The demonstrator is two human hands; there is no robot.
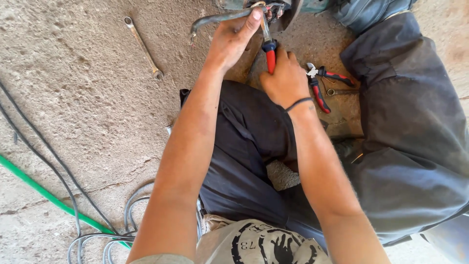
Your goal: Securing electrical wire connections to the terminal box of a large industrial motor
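Observation:
I sit on a concrete floor with my legs in dark trousers (254, 146). My right hand (286, 80) is closed around the red and blue handle of a screwdriver (269, 51) whose shaft points up toward a metal part at the top edge. My left hand (233, 39) grips a bent grey metal tube (215, 19) beside that part, with its fingertips touching the screwdriver shaft. The part itself is mostly cut off by the frame.
Red-handled cutting pliers (320, 83) lie on the floor just right of my right hand. A combination wrench (143, 47) lies at upper left. Grey cables (58, 171) and a green hose (49, 195) run along the floor at lower left.

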